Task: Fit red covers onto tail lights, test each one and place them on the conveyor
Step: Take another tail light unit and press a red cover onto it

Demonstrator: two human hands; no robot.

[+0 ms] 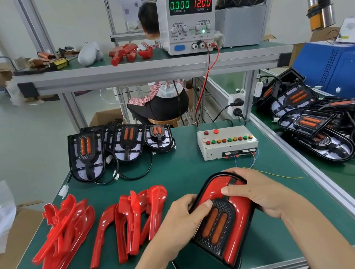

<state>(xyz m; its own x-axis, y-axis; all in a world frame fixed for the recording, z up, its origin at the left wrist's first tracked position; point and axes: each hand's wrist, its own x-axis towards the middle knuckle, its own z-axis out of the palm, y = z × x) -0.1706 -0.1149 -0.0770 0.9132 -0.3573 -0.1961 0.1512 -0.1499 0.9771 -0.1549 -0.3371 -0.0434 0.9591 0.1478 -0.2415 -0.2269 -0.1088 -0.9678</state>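
Observation:
A tail light (222, 220) with a red cover on it lies tilted on the green mat near the front edge. My left hand (182, 220) grips its left side, thumb pressed on the black centre. My right hand (254, 192) curls over its top right, thumb pressing the red cover. Loose red covers lie in two heaps at the left (64, 233) and the middle (135, 221). Several bare black tail lights (88, 155) stand at the back left. The test box (227, 143) with coloured buttons sits behind my hands.
A power supply (190, 20) on the upper shelf reads 12.00 V. The conveyor (340, 173) runs along the right with several bare tail lights on it. A seated person works behind the bench. Cardboard boxes stand at the left.

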